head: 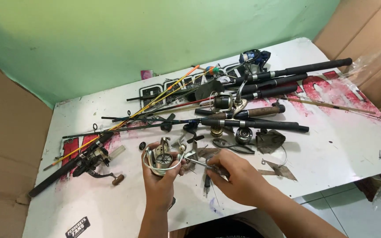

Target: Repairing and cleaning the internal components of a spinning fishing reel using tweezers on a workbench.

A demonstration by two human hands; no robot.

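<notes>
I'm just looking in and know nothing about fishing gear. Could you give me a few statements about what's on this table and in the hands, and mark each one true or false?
1. The left hand holds a silver fishing reel. True.
2. The right hand is empty and lies flat on the table. False: it grips a thin metal tool pointed at the reel.
3. Several black-handled fishing rods lie on the white table. True.
4. The wall behind the table is red. False: it is green.
5. Another rod with a reel lies left of the hands. True.
</notes>
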